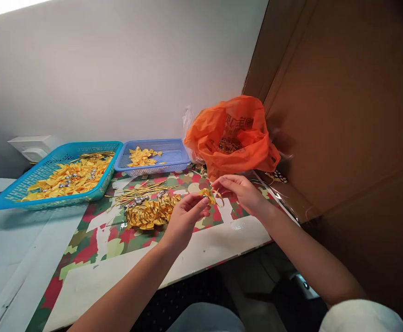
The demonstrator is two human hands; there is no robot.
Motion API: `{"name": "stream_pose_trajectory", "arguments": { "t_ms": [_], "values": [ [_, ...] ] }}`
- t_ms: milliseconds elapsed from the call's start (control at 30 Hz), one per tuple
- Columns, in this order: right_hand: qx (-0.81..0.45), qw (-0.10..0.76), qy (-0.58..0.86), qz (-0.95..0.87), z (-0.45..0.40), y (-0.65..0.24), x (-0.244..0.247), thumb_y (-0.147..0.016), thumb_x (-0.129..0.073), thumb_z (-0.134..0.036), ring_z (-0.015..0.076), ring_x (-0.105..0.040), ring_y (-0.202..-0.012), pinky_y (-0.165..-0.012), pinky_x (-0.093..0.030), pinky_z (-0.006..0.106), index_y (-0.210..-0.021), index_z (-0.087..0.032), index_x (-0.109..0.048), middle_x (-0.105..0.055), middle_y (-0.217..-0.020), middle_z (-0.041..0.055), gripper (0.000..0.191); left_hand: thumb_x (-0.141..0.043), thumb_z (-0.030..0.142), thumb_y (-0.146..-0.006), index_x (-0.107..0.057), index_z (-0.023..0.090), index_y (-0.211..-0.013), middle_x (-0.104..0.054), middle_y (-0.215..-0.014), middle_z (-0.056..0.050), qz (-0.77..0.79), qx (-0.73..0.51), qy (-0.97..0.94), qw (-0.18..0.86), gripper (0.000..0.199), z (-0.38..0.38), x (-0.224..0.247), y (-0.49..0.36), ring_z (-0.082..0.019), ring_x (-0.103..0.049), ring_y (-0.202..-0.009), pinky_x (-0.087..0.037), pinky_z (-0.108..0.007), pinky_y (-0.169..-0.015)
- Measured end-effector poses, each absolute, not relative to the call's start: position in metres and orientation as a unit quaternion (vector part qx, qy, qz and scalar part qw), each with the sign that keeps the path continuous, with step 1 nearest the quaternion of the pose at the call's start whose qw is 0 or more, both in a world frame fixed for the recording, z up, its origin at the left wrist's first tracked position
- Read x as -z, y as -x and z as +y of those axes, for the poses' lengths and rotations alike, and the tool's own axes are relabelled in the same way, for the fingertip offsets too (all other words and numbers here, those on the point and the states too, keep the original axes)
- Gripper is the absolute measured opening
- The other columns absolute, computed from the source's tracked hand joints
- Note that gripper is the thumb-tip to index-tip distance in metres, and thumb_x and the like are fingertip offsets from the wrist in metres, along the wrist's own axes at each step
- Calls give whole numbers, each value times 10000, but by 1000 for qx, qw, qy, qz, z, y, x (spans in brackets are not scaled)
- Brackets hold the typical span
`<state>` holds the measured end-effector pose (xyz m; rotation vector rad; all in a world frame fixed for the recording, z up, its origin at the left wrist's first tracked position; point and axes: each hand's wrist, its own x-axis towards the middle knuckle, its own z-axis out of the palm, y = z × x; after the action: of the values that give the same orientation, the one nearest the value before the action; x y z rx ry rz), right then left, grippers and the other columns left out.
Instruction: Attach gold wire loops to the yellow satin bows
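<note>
My left hand point(185, 216) is closed in a pinch on a small yellow ribbon bow point(206, 192), with something silvery at its base. A curled gold strip point(221, 198) runs from the bow toward my right hand point(244, 193), whose thumb and fingertips are pinched together on the strip's end. Left of my left hand lies a pile of yellow bows with coiled gold strips point(147, 214), with small silver bells point(141, 200) along its back. Straight gold twist ties point(142, 189) lie loosely behind that pile.
A turquoise basket point(99, 196) of yellow bows and bells stands at the left, beside a blue basket point(177, 161) with more yellow pieces. An open orange plastic bag point(204, 131) stands behind my right hand. Brown cardboard point(343, 115) walls the right side. Patterned sheeting point(118, 246) covers the table.
</note>
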<state>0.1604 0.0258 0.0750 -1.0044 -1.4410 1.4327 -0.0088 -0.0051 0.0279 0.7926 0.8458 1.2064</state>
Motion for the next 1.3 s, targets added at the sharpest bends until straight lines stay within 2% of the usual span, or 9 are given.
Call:
{"name": "stream_pose_trajectory", "arguments": {
  "t_ms": [133, 300, 467, 600, 733, 833, 933, 1033, 1300],
  "values": [
    [-493, 453, 399, -627, 9, -158, -67, -697, -769, -506, 145, -628, -806, -741, -505, 285, -962, -207, -689, -693, -962, 42, 407, -857, 331, -636, -716, 163, -830, -666, -767, 3, 365, -549, -352, 664, 293, -9, -23, 10, -81, -579, -631, -494, -201, -606],
    [-543, 445, 378, -603, 5, -155, -62, -793, -678, -527, 125, -621, -664, -687, -528, 282, -721, -192, -652, -650, -681, -3, 344, -830, 334, -672, -719, 183, -875, -624, -731, 6, 303, -523, -358, 712, 276, -12, -20, 11, -84, -530, -607, -466, -217, -588],
    [-576, 413, 378, -595, 7, -154, -65, -770, -707, -518, 110, -597, -569, -567, -509, 241, -706, -187, -645, -628, -589, -21, 342, -795, 349, -713, -724, 180, -921, -638, -872, -45, 251, -475, -368, 759, 277, -13, -18, 13, -121, -538, -735, -453, -231, -641],
    [-530, 429, 409, -606, -1, -149, -71, -757, -728, -480, 112, -573, -531, -490, -468, 231, -722, -188, -665, -628, -587, -21, 300, -799, 344, -711, -729, 174, -921, -607, -821, -28, 244, -464, -350, 776, 279, -13, -15, 13, -112, -520, -718, -447, -232, -650],
    [-430, 445, 425, -660, -9, -146, -77, -788, -724, -419, 127, -596, -593, -571, -478, 259, -727, -197, -683, -670, -649, -7, 234, -794, 313, -708, -713, 179, -928, -611, -877, -31, 267, -463, -344, 772, 270, -15, -17, 12, -120, -543, -762, -482, -237, -663],
    [-271, 418, 410, -764, -10, -150, -81, -866, -658, -366, 134, -589, -612, -624, -453, 283, -760, -218, -695, -683, -659, -8, 187, -749, 239, -708, -684, 187, -943, -622, -944, -27, 329, -475, -326, 748, 250, -16, -20, 13, -121, -576, -773, -507, -225, -623],
    [-154, 380, 319, -854, -6, -158, -82, -913, -613, -330, 130, -585, -642, -693, -433, 295, -806, -225, -694, -687, -681, -11, 170, -693, 356, -728, -649, 178, -928, -603, -736, 3, 342, -438, -292, 779, 272, -19, -23, 17, -103, -554, -565, -468, -209, -465],
    [-127, 349, 228, -900, -2, -164, -80, -950, -551, -349, 138, -579, -707, -719, -430, 292, -854, -229, -693, -691, -726, 1, 209, -677, 469, -772, -627, 165, -878, -613, -648, 0, 326, -370, -308, 814, 326, -23, -25, 20, -89, -544, -462, -437, -194, -418],
    [-91, 384, 213, -894, -11, -181, -72, -889, -652, -270, 166, -580, -839, -794, -465, 331, -921, -281, -691, -730, -894, 0, 51, -823, 294, -695, -655, 182, -936, -679, -675, -1, 330, -417, -345, 773, 314, -30, -28, 16, -110, -635, -594, -521, -216, -583]
  ]
}}
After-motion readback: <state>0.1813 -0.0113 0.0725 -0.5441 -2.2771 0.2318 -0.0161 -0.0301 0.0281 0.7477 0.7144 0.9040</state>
